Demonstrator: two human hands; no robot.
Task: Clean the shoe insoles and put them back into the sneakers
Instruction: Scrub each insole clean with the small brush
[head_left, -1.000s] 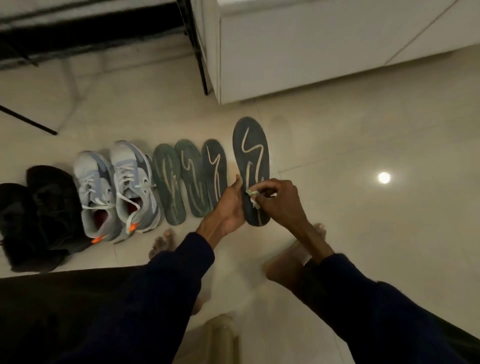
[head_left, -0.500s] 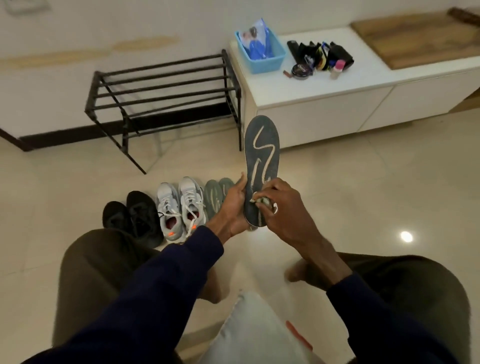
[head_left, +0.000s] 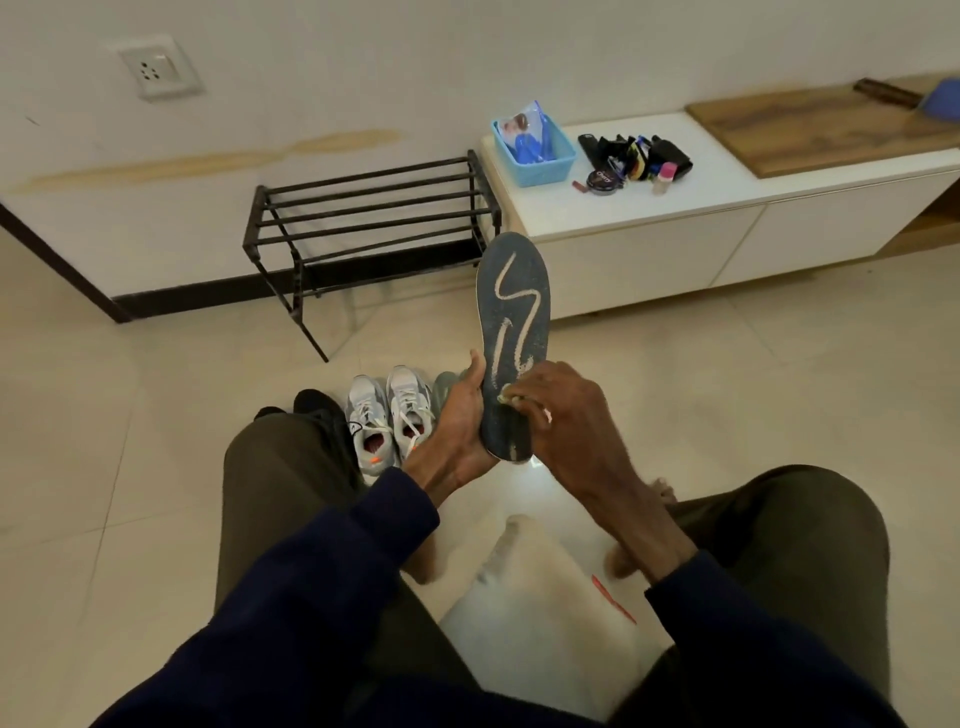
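1. Whereas a second ago the dark insole (head_left: 511, 312) was held low beside the row on the floor (head_left: 727, 389), it now stands upright, lifted well clear.
2. Curled round its lower left edge, the left hand (head_left: 460, 415) steadies it.
3. With bent fingers, the right hand (head_left: 566, 415) presses a small pale wad (head_left: 506, 399), probably a wipe though it is too small to tell, onto the heel half.
4. Wiping looks under way; the grey sneakers (head_left: 389, 415) wait on the floor, with no insole refitted yet.
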